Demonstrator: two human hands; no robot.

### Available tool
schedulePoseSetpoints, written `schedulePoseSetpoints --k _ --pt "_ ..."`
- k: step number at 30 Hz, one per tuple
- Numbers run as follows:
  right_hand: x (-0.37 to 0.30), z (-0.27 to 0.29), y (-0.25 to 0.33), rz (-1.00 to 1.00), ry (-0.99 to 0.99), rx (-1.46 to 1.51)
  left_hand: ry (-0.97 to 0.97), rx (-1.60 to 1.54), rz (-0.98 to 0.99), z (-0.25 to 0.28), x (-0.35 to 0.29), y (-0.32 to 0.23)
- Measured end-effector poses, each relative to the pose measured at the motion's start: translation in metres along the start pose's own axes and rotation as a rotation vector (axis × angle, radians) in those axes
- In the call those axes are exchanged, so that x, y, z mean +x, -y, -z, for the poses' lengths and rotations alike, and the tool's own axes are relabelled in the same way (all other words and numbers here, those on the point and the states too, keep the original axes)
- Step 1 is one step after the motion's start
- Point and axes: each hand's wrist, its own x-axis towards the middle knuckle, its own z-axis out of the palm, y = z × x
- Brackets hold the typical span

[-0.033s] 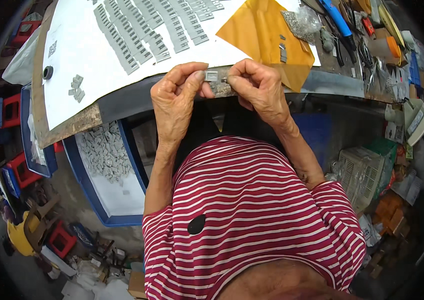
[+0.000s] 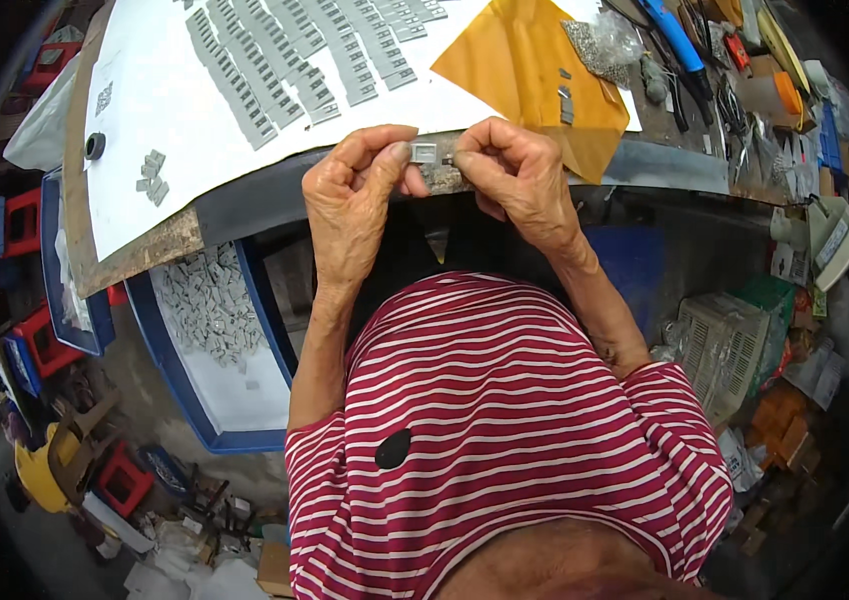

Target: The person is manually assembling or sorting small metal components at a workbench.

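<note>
At the table's near edge my left hand (image 2: pixel 350 195) pinches a small grey rectangular piece with a recessed window (image 2: pixel 425 153) between thumb and fingers. Just to the right, my right hand (image 2: pixel 517 175) is closed in a pinch on a tiny dark piece (image 2: pixel 449 160), which shows only in part at its fingertips. A small gap lies between the two pieces. Beyond my hands, rows of similar grey pieces (image 2: pixel 353 60) lie on a white sheet (image 2: pixel 145 90).
An orange-yellow sheet (image 2: pixel 495 60) bears a few dark bits. Tools, including a blue-handled one (image 2: pixel 673 35), crowd the right. A small pile of grey pieces (image 2: pixel 153 178) and a black ring (image 2: pixel 96 146) lie left. Below, a blue-rimmed tray (image 2: pixel 245 441) holds many grey pieces.
</note>
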Motion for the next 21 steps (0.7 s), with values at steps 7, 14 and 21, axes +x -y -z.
schedulePoseSetpoints --k 7,14,21 --pt "0.002 -0.001 -0.004 -0.012 0.009 -0.023 0.032 0.021 0.027 -0.004 -0.001 0.003" --pt "0.003 -0.001 -0.009 -0.085 0.021 -0.015 0.035 0.025 0.037 -0.007 -0.002 0.004" --pt "0.005 0.0 -0.012 -0.11 0.034 0.001 0.042 0.025 0.036 -0.008 -0.003 0.005"
